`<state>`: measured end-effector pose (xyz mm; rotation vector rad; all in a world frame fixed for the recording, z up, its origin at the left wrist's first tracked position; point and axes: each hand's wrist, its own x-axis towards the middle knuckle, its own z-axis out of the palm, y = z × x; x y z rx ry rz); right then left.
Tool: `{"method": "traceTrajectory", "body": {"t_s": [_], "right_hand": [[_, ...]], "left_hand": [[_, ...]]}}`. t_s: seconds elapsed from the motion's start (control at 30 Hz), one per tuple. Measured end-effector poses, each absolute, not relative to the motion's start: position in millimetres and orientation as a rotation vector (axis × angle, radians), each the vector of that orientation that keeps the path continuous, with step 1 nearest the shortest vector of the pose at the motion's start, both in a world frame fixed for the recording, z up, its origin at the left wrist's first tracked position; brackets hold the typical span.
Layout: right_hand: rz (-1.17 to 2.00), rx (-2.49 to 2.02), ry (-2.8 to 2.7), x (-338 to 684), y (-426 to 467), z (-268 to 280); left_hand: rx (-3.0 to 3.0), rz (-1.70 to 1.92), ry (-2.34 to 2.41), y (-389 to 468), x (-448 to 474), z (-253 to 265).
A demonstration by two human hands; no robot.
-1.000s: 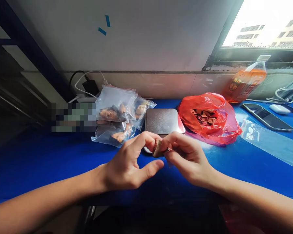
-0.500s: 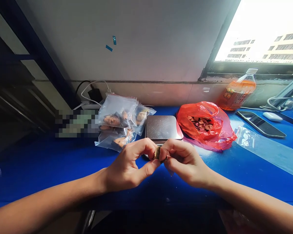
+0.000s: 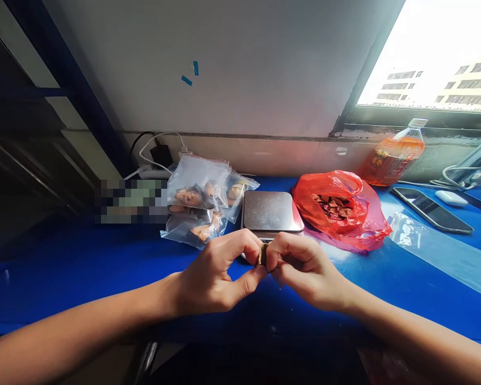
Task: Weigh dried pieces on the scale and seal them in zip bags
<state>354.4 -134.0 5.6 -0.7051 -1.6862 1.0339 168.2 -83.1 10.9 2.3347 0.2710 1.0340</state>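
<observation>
My left hand [image 3: 224, 272] and my right hand [image 3: 304, 270] meet in front of the scale, both pinching a small brownish dried piece [image 3: 262, 254] between thumb and fingers. Most of the piece is covered by my fingertips, so its exact kind cannot be made out. Just behind my hands stands a small kitchen scale [image 3: 270, 210] with a bare metal top. To its right, an open red plastic bag [image 3: 369, 232] holds dried reddish-brown slices [image 3: 333, 206]. Left of the scale lie several clear zip bags [image 3: 196, 171] with brown dried pieces inside.
On the blue table [image 3: 104, 262], a flat clear plastic bag [image 3: 444, 262] lies at the right, near a phone [image 3: 433, 209] and a white earphone case [image 3: 451, 198]. A bottle of orange drink [image 3: 398, 155] leans by the window. Cables and a black plug [image 3: 161, 155] sit at the back left.
The view has shifted slightly, so the whole scene sits a little further right. Both hands keep their pinch; the brownish piece is turned a little and shows a narrower side.
</observation>
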Motion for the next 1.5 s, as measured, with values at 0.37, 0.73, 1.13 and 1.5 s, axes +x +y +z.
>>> {"method": "traceTrajectory", "body": {"t_s": [0.37, 0.73, 1.13, 1.5], "right_hand": [[1.324, -0.78, -1.639, 360.6, -134.6, 6.4], [1.193, -0.835, -1.766, 365.3, -128.9, 6.1], [1.131, -0.857, -1.809, 363.5, -129.8, 3.0], [1.083, -0.873, -1.818, 363.7, -128.8, 3.6]], "left_hand": [[2.448, 1.055, 0.066, -77.9, 167.1, 13.1], [2.523, 1.003, 0.118, -82.2, 166.0, 11.9], [2.539, 0.993, 0.205, -80.5, 166.6, 9.3], [2.581, 0.954, 0.16, -81.2, 167.3, 11.8]]}}
